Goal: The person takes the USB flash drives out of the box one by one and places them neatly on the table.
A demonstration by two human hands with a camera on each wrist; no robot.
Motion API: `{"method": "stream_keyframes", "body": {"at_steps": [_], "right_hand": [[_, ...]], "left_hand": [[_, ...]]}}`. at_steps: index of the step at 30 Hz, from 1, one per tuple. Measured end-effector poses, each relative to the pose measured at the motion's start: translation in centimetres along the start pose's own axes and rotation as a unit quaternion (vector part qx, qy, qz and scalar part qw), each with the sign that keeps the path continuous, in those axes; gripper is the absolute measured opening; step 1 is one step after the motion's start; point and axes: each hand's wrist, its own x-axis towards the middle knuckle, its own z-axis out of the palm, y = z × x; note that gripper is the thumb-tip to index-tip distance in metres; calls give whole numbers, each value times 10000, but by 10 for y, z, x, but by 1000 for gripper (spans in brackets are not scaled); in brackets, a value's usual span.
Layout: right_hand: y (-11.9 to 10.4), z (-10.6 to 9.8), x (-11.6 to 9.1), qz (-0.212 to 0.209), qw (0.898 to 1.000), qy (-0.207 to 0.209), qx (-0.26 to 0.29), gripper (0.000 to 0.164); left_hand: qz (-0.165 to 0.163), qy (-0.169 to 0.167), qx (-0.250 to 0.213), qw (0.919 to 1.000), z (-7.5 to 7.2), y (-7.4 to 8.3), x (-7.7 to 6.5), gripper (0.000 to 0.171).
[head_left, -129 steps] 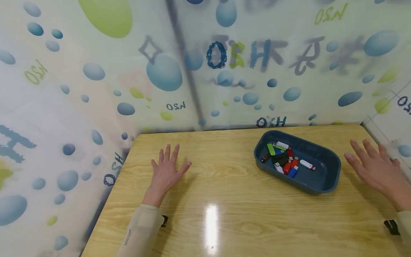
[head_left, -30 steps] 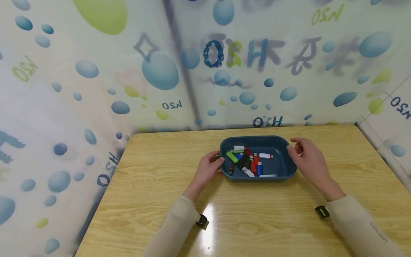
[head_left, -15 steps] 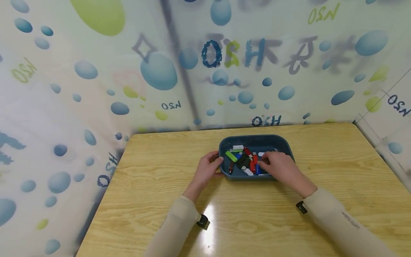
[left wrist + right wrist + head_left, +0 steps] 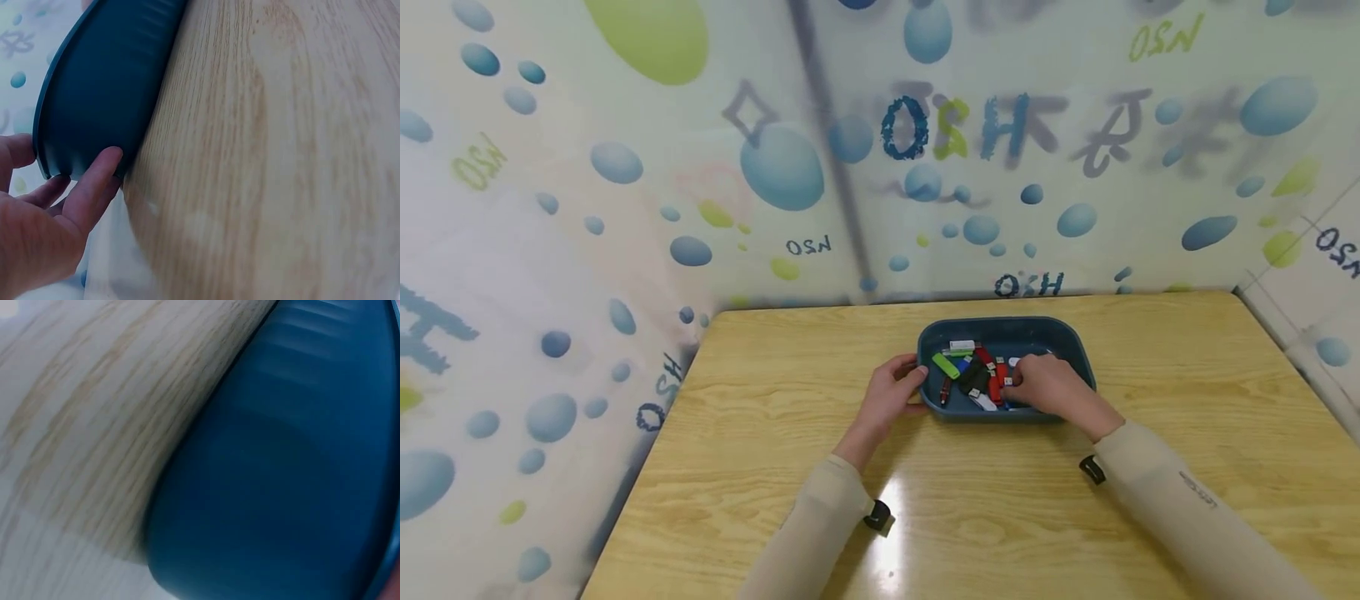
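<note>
A dark blue plastic bin (image 4: pixel 1007 415) sits on the table and holds several USB flash drives. My left hand (image 4: pixel 891 393) grips the bin's left end, thumb at the rim and fingers against the outer wall; the left wrist view shows this hand (image 4: pixel 44 237) against the bin (image 4: pixel 106 87). Inside the bin, my right hand (image 4: pixel 1051 387) pinches a blue USB flash drive, its body covered by the fingers and only the metal plug (image 4: pixel 1008 381) showing. Close by lie red (image 4: pixel 994 388), black (image 4: pixel 974 377), green (image 4: pixel 946 365) and white (image 4: pixel 962 345) flash drives. The right wrist view shows mostly the bin's outer wall (image 4: pixel 269 469).
The wooden table (image 4: pixel 760 433) extends around the bin on all sides. A patterned wall covering (image 4: pixel 865 192) rises behind the table's back edge. Light glares off the tabletop in front of the bin.
The bin has been turned straight and shifted left since the earliest frame. My left hand came to its left end and stays there. My right hand moved left into the bin, onto the blue flash drive.
</note>
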Motion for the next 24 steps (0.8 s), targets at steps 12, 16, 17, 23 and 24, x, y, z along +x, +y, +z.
{"method": "stream_keyframes", "body": {"at_steps": [12, 16, 17, 23, 24], "right_hand": [[-2, -3, 8, 73, 9997, -209, -64, 43], [-1, -4, 6, 89, 9998, -175, 45, 43], [0, -3, 5, 71, 9999, -118, 102, 41], [2, -4, -9, -70, 9970, 586, 501, 21], [2, -6, -12, -81, 9957, 732, 557, 25]], "left_hand": [[-76, 93, 86, 9999, 0, 3, 8, 45], [-114, 89, 141, 9998, 0, 3, 8, 44], [-131, 90, 131, 9998, 0, 3, 8, 44], [-182, 125, 87, 9997, -1, 3, 3, 42], [-172, 125, 77, 9997, -2, 3, 2, 42]]}}
